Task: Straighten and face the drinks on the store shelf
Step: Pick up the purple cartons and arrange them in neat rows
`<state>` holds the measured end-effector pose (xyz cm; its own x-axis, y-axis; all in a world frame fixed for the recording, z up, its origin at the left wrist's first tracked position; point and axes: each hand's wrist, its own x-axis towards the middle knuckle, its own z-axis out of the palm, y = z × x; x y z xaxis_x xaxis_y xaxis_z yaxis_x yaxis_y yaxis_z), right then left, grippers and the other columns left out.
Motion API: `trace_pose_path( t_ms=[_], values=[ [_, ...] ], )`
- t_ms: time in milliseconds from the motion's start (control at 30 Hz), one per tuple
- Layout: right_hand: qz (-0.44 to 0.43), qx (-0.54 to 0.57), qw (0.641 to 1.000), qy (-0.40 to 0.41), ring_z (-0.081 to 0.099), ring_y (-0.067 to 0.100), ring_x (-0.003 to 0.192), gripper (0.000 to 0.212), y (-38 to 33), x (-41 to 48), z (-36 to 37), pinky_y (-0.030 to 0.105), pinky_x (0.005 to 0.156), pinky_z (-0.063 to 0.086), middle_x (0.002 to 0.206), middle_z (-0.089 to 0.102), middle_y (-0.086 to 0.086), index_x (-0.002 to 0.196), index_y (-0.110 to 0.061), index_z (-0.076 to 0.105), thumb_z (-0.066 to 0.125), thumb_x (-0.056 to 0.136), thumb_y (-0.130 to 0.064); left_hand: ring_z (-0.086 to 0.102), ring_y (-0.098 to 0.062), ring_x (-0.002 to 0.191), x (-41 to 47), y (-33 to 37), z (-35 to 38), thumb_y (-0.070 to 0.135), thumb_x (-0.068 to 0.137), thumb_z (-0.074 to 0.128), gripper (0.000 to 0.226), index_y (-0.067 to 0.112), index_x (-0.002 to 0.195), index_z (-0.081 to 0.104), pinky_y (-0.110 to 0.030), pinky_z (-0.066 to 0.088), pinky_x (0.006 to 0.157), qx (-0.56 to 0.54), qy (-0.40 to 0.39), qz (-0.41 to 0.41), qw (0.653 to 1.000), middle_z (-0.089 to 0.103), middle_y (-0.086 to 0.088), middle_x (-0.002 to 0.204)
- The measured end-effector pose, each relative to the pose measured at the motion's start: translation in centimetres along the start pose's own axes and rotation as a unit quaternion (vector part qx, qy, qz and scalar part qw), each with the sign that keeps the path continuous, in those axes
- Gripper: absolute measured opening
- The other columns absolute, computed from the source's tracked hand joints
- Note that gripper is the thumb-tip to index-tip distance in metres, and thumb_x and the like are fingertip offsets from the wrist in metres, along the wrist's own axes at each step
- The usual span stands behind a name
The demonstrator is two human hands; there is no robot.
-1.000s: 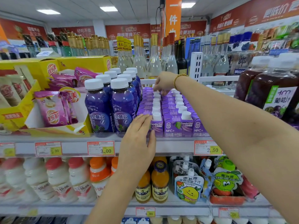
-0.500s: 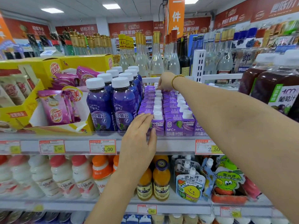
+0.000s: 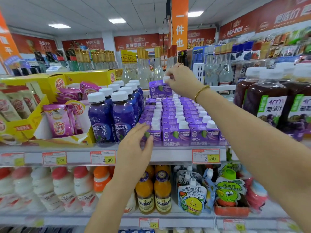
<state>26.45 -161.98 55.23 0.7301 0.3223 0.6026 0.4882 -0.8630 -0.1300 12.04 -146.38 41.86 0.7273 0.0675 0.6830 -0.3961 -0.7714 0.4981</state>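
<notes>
Rows of small purple juice cartons [image 3: 175, 132] with white caps fill the middle of the upper shelf [image 3: 168, 153]. My right hand [image 3: 181, 79] pinches the white cap of one purple carton [image 3: 159, 89] and holds it in the air above the back of the rows. My left hand [image 3: 134, 148] rests with straight fingers against the front left carton [image 3: 155, 133] at the shelf edge. Purple bottles [image 3: 111, 118] with white caps stand in two rows just left of the cartons.
Dark grape juice bottles [image 3: 267, 105] stand to the right of the cartons. A yellow display box [image 3: 38, 121] with pink sachets sits at the left. Tall glass bottles [image 3: 146, 69] stand behind. The lower shelf holds white milk drinks [image 3: 58, 189], orange juice bottles [image 3: 153, 192] and pouches [image 3: 191, 197].
My right hand has lifted one purple carton by its cap up out of the back rows. My left hand stays at the front left carton.
</notes>
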Motion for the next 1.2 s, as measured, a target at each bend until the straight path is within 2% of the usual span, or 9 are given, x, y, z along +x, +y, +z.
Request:
trace_pose_path(
  t_ms=[133, 233, 333, 467, 600, 700, 867, 1033, 1200],
  values=[
    [-0.049, 0.09, 0.992, 0.069, 0.052, 0.02, 0.086, 0.02, -0.3, -7.2, -2.0, 0.028, 0.081, 0.042, 0.101, 0.045, 0.004, 0.105, -0.004, 0.061, 0.051, 0.095, -0.018, 0.06, 0.008, 0.098, -1.8, 2.4, -1.2, 0.03, 0.091, 0.058, 0.027, 0.028, 0.117, 0.061, -0.008, 0.047, 0.085, -0.163, 0.048, -0.096, 0.981, 0.062, 0.023, 0.109],
    [-0.099, 0.133, 0.982, 0.09, 0.057, 0.023, 0.084, 0.018, -0.8, -13.2, -2.1, 0.032, 0.077, 0.048, 0.101, 0.049, 0.007, 0.105, -0.004, 0.061, 0.052, 0.093, -0.015, 0.07, -0.008, 0.085, -2.4, 4.1, -1.6, 0.052, 0.077, 0.055, 0.051, 0.021, 0.118, 0.059, -0.018, 0.056, 0.069, -0.351, -0.046, -0.24, 0.904, 0.069, 0.006, 0.103],
    [-0.138, 0.121, 0.979, 0.087, 0.053, 0.018, 0.082, 0.026, -1.6, -18.1, -1.8, 0.036, 0.071, 0.049, 0.104, 0.051, 0.008, 0.109, -0.007, 0.059, 0.045, 0.093, -0.022, 0.072, -0.019, 0.075, -2.9, 5.6, -0.9, 0.049, 0.066, 0.059, 0.055, 0.014, 0.108, 0.059, -0.024, 0.058, 0.064, -0.429, -0.122, -0.297, 0.844, 0.07, -0.007, 0.099],
    [-0.149, 0.152, 0.976, 0.041, 0.054, 0.014, 0.086, 0.033, -1.5, -21.4, -1.4, 0.032, 0.072, 0.048, 0.113, 0.051, 0.007, 0.116, -0.006, 0.058, 0.042, 0.093, -0.023, 0.068, -0.017, 0.069, -4.1, 6.4, 0.2, 0.038, 0.072, 0.066, 0.037, 0.011, 0.096, 0.066, -0.023, 0.057, 0.061, -0.418, -0.133, -0.291, 0.85, 0.07, -0.016, 0.089],
    [-0.113, 0.23, 0.966, -0.018, 0.05, 0.007, 0.118, 0.033, -0.6, -23.3, -1.2, 0.022, 0.094, 0.045, 0.136, 0.043, -0.008, 0.125, -0.021, 0.054, 0.057, 0.092, -0.025, 0.069, -0.02, 0.07, -5.1, 6.3, 0.7, 0.036, 0.07, 0.069, 0.035, 0.009, 0.092, 0.068, -0.025, 0.059, 0.064, -0.415, -0.157, -0.286, 0.849, 0.072, -0.017, 0.085],
    [-0.062, 0.298, 0.951, -0.06, 0.052, 0.001, 0.115, 0.039, 0.0, -24.4, -0.6, 0.02, 0.095, 0.046, 0.124, 0.055, -0.015, 0.124, -0.027, 0.053, 0.065, 0.088, -0.02, 0.07, -0.02, 0.07, -5.7, 6.4, 0.9, 0.036, 0.072, 0.066, 0.034, 0.011, 0.094, 0.068, -0.022, 0.057, 0.062, -0.423, -0.204, -0.282, 0.837, 0.072, -0.018, 0.088],
    [0.052, 0.459, 0.884, -0.077, 0.061, 0.012, 0.105, 0.037, 0.1, -25.8, 0.1, 0.031, 0.085, 0.054, 0.109, 0.065, -0.007, 0.116, -0.026, 0.06, 0.068, 0.084, -0.01, 0.07, -0.018, 0.062, -6.3, 5.9, 0.7, 0.039, 0.075, 0.057, 0.034, 0.011, 0.091, 0.068, -0.019, 0.056, 0.055, -0.428, -0.261, -0.27, 0.822, 0.073, -0.013, 0.074],
    [0.183, 0.6, 0.774, -0.084, 0.067, 0.01, 0.086, 0.034, -0.2, -26.7, 0.1, 0.02, 0.065, 0.054, 0.092, 0.071, -0.003, 0.109, -0.012, 0.058, 0.063, 0.076, -0.02, 0.064, -0.011, 0.052, -6.7, 4.9, 0.0, 0.034, 0.075, 0.06, 0.031, 0.009, 0.089, 0.07, -0.017, 0.051, 0.049, -0.489, -0.266, -0.229, 0.798, 0.072, -0.01, 0.074],
    [0.265, 0.66, 0.695, -0.103, 0.063, 0.024, 0.082, 0.037, -1.2, -27.0, 0.8, 0.024, 0.059, 0.058, 0.097, 0.067, 0.022, 0.102, -0.004, 0.064, 0.075, 0.075, -0.027, 0.063, -0.01, 0.053, -7.0, 3.6, 0.2, 0.058, 0.055, 0.08, 0.049, 0.015, 0.076, 0.077, -0.017, 0.051, 0.049, -0.512, -0.246, -0.2, 0.798, 0.071, -0.006, 0.069]
  ],
)
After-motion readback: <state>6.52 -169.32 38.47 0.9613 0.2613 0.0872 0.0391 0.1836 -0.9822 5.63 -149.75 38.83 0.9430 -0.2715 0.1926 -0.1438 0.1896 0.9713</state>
